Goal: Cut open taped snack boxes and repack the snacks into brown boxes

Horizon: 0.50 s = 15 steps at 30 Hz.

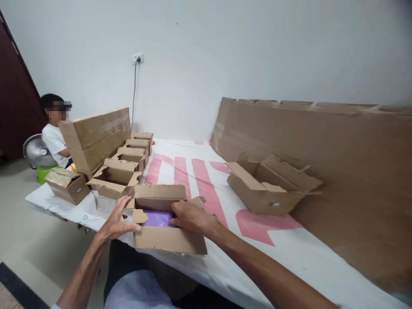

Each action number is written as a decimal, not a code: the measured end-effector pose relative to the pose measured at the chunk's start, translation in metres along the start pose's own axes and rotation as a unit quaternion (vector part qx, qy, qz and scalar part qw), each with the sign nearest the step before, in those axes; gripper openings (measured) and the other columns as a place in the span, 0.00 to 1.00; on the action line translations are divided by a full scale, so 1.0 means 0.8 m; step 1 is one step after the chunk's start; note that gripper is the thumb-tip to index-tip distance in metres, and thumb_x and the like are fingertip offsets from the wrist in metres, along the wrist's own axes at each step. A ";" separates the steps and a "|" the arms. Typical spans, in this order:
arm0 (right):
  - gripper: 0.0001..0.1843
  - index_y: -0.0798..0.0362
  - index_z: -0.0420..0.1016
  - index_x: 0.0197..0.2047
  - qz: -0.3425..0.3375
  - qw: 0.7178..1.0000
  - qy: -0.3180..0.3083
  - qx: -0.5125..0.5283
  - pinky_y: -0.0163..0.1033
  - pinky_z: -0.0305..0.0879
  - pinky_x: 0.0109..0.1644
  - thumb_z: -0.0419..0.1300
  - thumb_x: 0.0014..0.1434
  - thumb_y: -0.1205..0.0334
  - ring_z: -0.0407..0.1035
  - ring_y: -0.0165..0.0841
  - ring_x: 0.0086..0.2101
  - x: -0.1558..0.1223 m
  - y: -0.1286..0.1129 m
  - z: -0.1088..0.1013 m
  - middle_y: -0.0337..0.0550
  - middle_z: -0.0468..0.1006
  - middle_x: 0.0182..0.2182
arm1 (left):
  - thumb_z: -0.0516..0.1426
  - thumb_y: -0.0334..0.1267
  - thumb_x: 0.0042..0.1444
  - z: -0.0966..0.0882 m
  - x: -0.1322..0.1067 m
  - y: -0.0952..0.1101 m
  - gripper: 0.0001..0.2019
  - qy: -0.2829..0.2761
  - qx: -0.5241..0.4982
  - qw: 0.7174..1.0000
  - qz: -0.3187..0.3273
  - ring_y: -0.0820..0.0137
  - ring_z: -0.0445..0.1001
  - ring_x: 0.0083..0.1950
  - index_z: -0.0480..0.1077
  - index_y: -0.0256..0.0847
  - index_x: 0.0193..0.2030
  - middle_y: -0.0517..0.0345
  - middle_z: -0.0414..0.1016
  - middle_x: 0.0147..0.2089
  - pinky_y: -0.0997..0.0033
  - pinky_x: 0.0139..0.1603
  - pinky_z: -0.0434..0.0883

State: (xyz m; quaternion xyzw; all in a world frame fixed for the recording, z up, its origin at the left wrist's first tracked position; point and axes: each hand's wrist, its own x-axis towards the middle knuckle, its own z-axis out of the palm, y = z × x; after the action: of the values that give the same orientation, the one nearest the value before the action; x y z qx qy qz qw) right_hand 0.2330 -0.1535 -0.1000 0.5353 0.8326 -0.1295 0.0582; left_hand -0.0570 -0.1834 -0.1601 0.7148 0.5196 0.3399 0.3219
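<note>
An opened cardboard box [170, 240] sits at the near edge of the table, its flaps folded outward. Inside lies a smooth purple package [157, 218], partly covered by a small flap and by my right hand. My left hand [117, 221] grips the box's left end, thumb at the near corner and fingers at the far one. From the right, my right hand [191, 215] reaches into the box, with bent fingers and thumb closed against the purple package. Its fingertips are partly hidden.
Several open boxes [116, 178] line the table's left side, beside a stack of sealed boxes [96, 139]. A smaller box [68, 185] stands near the left edge. Right of centre is another open box [267, 193], before a large cardboard sheet [322, 146]. A person [54, 133] sits beyond, near a fan [40, 150].
</note>
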 end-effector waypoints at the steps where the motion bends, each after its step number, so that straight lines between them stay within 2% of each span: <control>1: 0.19 0.62 0.82 0.50 -0.002 1.000 -0.018 0.000 0.47 0.70 0.53 0.68 0.62 0.56 0.78 0.54 0.54 0.007 -0.001 0.000 0.67 0.82 0.53 | 0.75 0.57 0.41 0.000 -0.001 -0.001 0.57 -0.003 0.000 1.000 -0.004 0.40 0.50 0.79 0.58 0.45 0.76 0.38 0.44 0.80 0.42 0.69 0.69; 4: 0.18 0.62 0.84 0.49 -0.007 0.998 -0.056 0.003 0.47 0.71 0.52 0.70 0.58 0.60 0.79 0.55 0.53 0.023 -0.003 0.004 0.68 0.83 0.52 | 0.75 0.61 0.39 0.000 0.000 -0.004 0.59 -0.017 0.008 1.000 0.002 0.38 0.47 0.80 0.59 0.46 0.76 0.39 0.41 0.82 0.39 0.73 0.63; 8: 0.17 0.60 0.82 0.50 -0.007 0.997 -0.069 0.030 0.46 0.70 0.52 0.69 0.57 0.62 0.78 0.53 0.53 0.033 0.002 0.016 0.65 0.82 0.54 | 0.77 0.60 0.35 0.003 0.003 -0.005 0.69 -0.067 0.002 0.997 0.039 0.39 0.49 0.80 0.49 0.45 0.81 0.37 0.47 0.81 0.40 0.78 0.54; 12: 0.16 0.52 0.79 0.48 -0.013 0.996 -0.048 0.076 0.43 0.69 0.51 0.70 0.58 0.57 0.77 0.47 0.52 0.034 0.013 0.031 0.54 0.83 0.53 | 0.78 0.58 0.31 0.010 0.004 -0.006 0.74 -0.068 -0.015 0.997 0.042 0.38 0.51 0.79 0.45 0.45 0.82 0.36 0.49 0.80 0.38 0.77 0.54; 15: 0.19 0.51 0.76 0.48 -0.007 0.986 -0.007 0.167 0.40 0.69 0.49 0.72 0.56 0.55 0.76 0.44 0.50 0.033 0.019 0.046 0.52 0.82 0.51 | 0.79 0.57 0.31 0.014 0.004 -0.005 0.74 -0.063 -0.021 0.997 0.036 0.39 0.54 0.77 0.45 0.43 0.81 0.36 0.53 0.77 0.38 0.76 0.56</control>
State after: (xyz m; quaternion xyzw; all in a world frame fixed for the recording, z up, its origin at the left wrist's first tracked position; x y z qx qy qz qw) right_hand 0.2341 -0.1348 -0.1435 0.5310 0.8024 -0.2709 -0.0275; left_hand -0.0495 -0.1805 -0.1693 0.7458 0.4654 0.3167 0.3563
